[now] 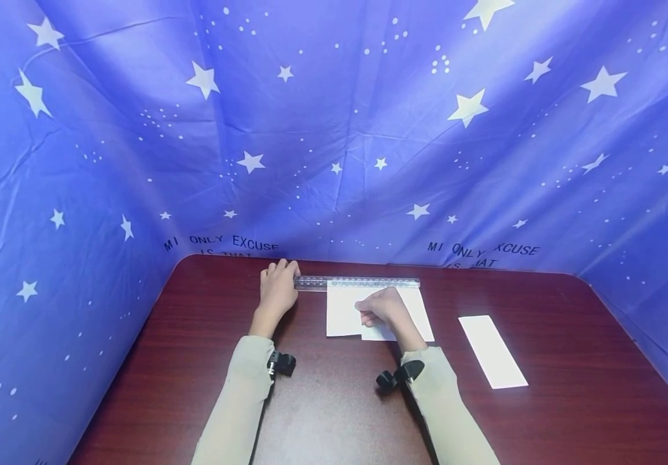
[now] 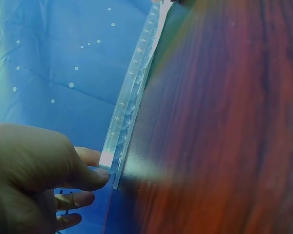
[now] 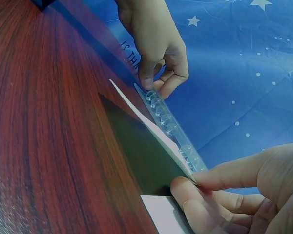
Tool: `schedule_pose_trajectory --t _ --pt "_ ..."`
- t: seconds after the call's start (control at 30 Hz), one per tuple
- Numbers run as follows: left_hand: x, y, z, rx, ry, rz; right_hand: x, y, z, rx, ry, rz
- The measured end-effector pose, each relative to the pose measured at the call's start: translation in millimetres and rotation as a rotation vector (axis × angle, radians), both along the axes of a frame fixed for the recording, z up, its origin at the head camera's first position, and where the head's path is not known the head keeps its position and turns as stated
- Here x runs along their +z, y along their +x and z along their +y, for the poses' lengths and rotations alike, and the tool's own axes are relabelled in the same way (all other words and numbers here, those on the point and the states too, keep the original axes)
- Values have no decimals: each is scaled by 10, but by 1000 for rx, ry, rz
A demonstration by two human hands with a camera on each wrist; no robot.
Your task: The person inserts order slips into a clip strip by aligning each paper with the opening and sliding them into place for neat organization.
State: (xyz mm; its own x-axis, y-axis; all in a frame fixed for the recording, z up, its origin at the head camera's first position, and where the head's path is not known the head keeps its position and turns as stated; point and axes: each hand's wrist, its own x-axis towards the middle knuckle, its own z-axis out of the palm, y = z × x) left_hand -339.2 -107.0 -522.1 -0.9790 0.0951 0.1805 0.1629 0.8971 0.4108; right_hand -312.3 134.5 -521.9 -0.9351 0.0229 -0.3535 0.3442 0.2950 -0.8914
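Note:
A clear plastic binding strip with a row of rings [image 1: 316, 282] lies along the back of the table. My left hand [image 1: 278, 287] pinches its left end between thumb and fingers, as the left wrist view shows closely. White paper [image 1: 342, 316] meets the strip along its far edge. My right hand [image 1: 383, 307] is over the paper; in the right wrist view its thumb and curled index finger pinch the paper's edge [image 3: 154, 127], which stands lifted off the table beside the rings. Another white piece [image 3: 161, 214] shows below those fingers.
A separate white paper rectangle [image 1: 493, 352] lies on the dark red table [image 1: 322, 400] to the right. A blue star-patterned cloth [image 1: 334, 129] hangs behind and at both sides. Black straps [image 1: 283, 363] with cameras sit on both wrists.

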Motion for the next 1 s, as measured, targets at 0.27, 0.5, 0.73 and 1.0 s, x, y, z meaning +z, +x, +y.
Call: schedule_pose_trajectory --t 0.27,0.5,0.73,1.0 --pt "0 -3 3 -3 7 -5 -13 0 5 -5 26 13" --pt "2 5 -2 1 11 -5 1 17 -17 3 35 28" --pt "6 9 -3 -2 0 -6 25 29 -13 -18 27 41" --pt "-6 8 -3 0 -2 -1 71 38 16 -25 86 114"
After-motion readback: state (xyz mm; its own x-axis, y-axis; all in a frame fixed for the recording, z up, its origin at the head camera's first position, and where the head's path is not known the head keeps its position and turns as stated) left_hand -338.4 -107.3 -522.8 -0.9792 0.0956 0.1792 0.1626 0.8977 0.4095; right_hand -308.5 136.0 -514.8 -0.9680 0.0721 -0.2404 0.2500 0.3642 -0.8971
